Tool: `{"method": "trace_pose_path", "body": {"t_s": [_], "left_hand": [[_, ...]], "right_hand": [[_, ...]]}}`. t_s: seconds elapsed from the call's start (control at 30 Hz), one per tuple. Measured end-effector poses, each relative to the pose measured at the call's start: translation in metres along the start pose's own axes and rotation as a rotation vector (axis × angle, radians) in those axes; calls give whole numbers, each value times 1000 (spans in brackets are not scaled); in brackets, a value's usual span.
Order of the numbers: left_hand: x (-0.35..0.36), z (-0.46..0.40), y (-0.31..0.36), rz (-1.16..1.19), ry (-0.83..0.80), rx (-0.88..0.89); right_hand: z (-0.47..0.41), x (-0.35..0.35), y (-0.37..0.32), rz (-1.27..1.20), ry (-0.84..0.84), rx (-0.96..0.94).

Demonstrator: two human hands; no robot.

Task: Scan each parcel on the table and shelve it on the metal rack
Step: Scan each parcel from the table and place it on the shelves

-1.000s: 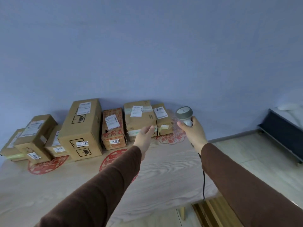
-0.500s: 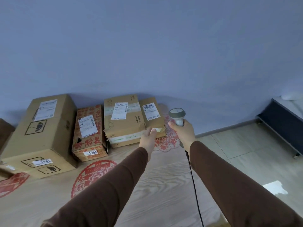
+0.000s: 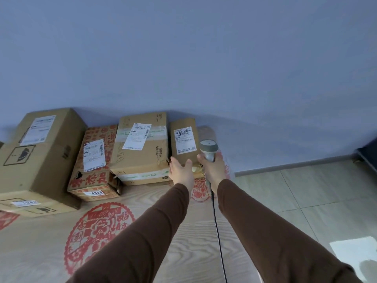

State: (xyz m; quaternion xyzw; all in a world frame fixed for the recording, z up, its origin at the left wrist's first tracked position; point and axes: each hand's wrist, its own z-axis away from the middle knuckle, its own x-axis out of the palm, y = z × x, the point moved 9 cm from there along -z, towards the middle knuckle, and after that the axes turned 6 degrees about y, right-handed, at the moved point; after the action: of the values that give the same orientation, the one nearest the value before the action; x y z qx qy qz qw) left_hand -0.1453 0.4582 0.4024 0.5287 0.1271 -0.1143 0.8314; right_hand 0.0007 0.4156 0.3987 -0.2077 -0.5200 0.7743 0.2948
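The left hand [image 3: 181,172] reached forward on a straight, brown-sleeved arm, fingers spread and holding nothing, at the near end of the small parcel [image 3: 184,142]. Just beside it, the right hand [image 3: 214,170] gripped the scanner [image 3: 208,149] upright, its cable [image 3: 218,231] trailing back. That parcel lay at the right end of a row of boxes on the worktop [image 3: 195,242], touching the taped box [image 3: 140,148].
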Motion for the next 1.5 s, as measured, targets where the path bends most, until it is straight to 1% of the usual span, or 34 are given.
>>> {"method": "trace_pose_path", "body": {"t_s": [0.2, 0.3, 0.37, 0.43, 0.5, 0.57, 0.77, 0.83, 0.93, 1.1, 1.13, 1.23, 1.27, 1.4, 1.5], "left_hand": [[2, -10, -6, -156, 44, -68], [2, -17, -17, -191, 23, -95], [6, -19, -25, -190, -15, -114], [10, -16, -34, -136, -43, -133], [12, -10, -38, -90, -66, -105], [13, 0, -38, -40, -97, -64], [-2, 49, -23, 341, -243, -14], [-19, 66, -13, 420, -281, 18], [-58, 98, 1, 454, -302, 87], [-151, 166, 10, 513, -322, 96], [-172, 182, 11, 507, -341, 124], [-228, 230, 15, 419, -404, 298], [-244, 245, 15, 421, -420, 326], [-294, 281, 11, 486, -469, 336], [-318, 290, 9, 495, -493, 340]], "right_hand": [[-16, -6, 11, 7, -4, 43], [-18, -17, 11, 22, 23, 16], [-17, -21, 16, 37, 12, 35], [-13, -27, 22, 56, 9, 60], [-9, -35, 26, 68, 29, 69], [-1, -42, 26, 28, 45, 60], [48, -60, 0, -95, 58, -62], [74, -61, -15, -123, 44, -117], [124, -59, -35, -171, 32, -189], [240, -47, -60, -245, 13, -302], [265, -44, -61, -264, 11, -315], [333, -36, -65, -334, 12, -361], [353, -33, -66, -352, 7, -376], [414, -20, -69, -379, -23, -413], [437, -20, -72, -391, -14, -425]]}}
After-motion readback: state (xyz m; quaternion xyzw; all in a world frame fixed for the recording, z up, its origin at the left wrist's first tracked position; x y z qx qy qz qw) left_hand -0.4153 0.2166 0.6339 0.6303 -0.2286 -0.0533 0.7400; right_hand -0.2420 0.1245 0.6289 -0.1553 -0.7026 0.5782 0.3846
